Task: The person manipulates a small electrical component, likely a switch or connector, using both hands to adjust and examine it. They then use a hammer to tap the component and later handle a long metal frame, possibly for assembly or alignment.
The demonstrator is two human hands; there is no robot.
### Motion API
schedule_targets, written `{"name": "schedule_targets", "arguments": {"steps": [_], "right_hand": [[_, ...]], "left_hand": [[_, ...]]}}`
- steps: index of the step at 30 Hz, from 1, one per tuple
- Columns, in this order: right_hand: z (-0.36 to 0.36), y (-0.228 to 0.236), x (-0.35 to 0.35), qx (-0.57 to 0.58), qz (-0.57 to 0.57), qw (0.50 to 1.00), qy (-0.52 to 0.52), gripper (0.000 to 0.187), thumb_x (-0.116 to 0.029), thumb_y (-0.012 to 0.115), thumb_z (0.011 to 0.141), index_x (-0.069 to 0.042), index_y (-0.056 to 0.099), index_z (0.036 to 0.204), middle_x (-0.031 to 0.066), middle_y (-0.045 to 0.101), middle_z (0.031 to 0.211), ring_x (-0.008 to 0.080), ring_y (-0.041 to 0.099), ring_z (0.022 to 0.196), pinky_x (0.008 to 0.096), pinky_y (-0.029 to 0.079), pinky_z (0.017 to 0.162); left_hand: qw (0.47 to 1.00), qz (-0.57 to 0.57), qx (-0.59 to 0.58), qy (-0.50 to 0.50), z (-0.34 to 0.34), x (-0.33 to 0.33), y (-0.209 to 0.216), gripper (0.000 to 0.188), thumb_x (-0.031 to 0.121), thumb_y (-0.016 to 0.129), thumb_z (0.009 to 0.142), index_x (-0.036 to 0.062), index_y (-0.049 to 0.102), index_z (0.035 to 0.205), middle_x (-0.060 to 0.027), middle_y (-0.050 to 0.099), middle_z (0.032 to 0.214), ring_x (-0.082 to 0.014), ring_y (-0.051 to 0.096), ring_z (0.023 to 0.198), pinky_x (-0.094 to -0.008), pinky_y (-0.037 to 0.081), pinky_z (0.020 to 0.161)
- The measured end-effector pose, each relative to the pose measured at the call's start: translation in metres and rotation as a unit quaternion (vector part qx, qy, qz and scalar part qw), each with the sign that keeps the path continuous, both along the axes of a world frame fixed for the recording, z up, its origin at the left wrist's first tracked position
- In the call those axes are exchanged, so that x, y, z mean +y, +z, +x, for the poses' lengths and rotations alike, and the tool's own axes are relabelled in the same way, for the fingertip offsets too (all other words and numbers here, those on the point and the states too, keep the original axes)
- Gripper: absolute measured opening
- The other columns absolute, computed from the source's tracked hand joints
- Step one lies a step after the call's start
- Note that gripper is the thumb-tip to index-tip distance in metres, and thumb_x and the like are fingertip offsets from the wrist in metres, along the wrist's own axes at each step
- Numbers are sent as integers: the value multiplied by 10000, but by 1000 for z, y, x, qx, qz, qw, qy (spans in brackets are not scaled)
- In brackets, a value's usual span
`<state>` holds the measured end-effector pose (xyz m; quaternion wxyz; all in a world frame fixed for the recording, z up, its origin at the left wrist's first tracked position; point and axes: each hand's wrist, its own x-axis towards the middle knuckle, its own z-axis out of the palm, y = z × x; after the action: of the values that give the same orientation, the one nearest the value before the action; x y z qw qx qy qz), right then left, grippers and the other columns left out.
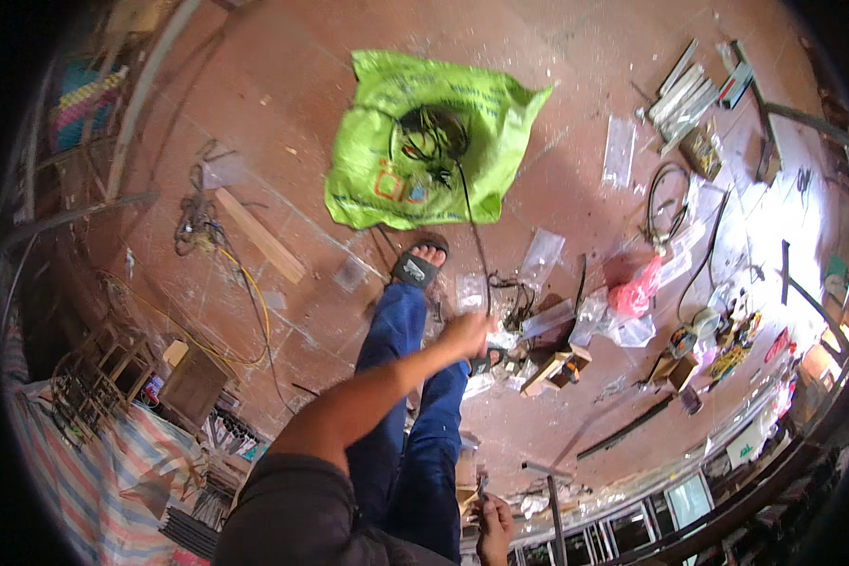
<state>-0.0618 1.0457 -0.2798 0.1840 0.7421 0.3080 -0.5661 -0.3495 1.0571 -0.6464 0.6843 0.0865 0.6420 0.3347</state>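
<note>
My left hand (pixel 470 334) is closed around the lower end of a black cable (pixel 476 231). The cable runs up, fairly taut, into a round opening in a bright green plastic sack (pixel 500 184) on the floor. Inside that opening lies a tangle of dark wires (pixel 434 132). Down by the lower edge, my right hand (pixel 495 524) grips a small dark metal tool (pixel 482 486), whose kind I cannot make out. My sandalled left foot (pixel 419 263) stands just below the sack; the other foot is partly hidden behind my left hand.
Clear plastic wrappers (pixel 542 257) and cable scraps lie right of my feet, with a pink bag (pixel 636 288) and a small wooden box (pixel 557 370). A wooden strip (pixel 259 234) and a yellow cable (pixel 267 321) are to the left. Metal bars (pixel 684 108) lie far right.
</note>
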Motion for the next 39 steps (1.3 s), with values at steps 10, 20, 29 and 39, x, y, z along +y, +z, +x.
{"name": "schedule_targets", "arguments": {"steps": [10, 20, 29, 39], "right_hand": [[-163, 81, 23, 310, -136, 904, -260, 659, -623, 533, 1049, -90, 601, 1431, 129, 763, 1090, 344, 698, 1101, 532, 509, 1019], [-172, 329, 95, 506, 210, 835, -61, 369, -396, 498, 1125, -75, 588, 969, -16, 411, 576, 133, 390, 492, 328, 421, 534], [-137, 445, 126, 496, 452, 733, -110, 559, -459, 420, 1142, -1, 579, 1421, 40, 565, 697, 193, 616, 649, 374, 573, 673], [-78, 366, 60, 432, 573, 689, 103, 259, -216, 589, 1103, -21, 724, 1209, 18, 717, 1100, 147, 641, 1051, 322, 518, 909]], "left_hand": [[906, 244, 97, -332, 6, -128, 451, 385, 443, 610, 999, 89, 757, 1041, -213, 751, 919, -426, 750, 920, -573, 589, 767], [838, -162, 399, -336, -154, -367, 361, 322, 357, 699, 935, 104, 811, 1101, -212, 752, 1163, -393, 722, 1098, -522, 572, 942], [881, -158, 290, -337, -188, -342, 379, 615, 428, 848, 836, 96, 718, 1338, -234, 706, 1312, -407, 670, 1207, -473, 525, 1035], [900, 411, -31, -142, 22, -13, 658, 539, 192, 805, 871, 32, 665, 1366, -130, 704, 1252, -264, 657, 1200, -369, 501, 1043]]}}
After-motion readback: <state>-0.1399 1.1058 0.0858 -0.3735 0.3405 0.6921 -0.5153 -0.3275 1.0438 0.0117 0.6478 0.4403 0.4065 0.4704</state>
